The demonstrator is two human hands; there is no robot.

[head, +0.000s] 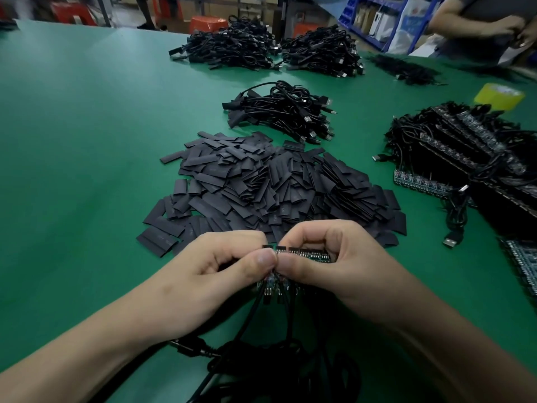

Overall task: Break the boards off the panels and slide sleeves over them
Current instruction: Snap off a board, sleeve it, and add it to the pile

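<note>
Both hands pinch the panel (308, 254) at six o'clock, left hand (220, 266) and right hand (337, 257) thumb to thumb. Light, stiff and brittle, I judge: grip close beside the score. Sleeves (270, 187) lie piled at twelve, probably limp.

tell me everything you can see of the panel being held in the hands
The panel is a narrow strip of small boards joined side by side, greenish with dark parts. It is held level above the green table, near the sleeve pile. The left hand pinches its left end, the right hand grips the rest, thumbs meeting. Black cables hang from its lower edge. Fingers hide much of it.
</note>
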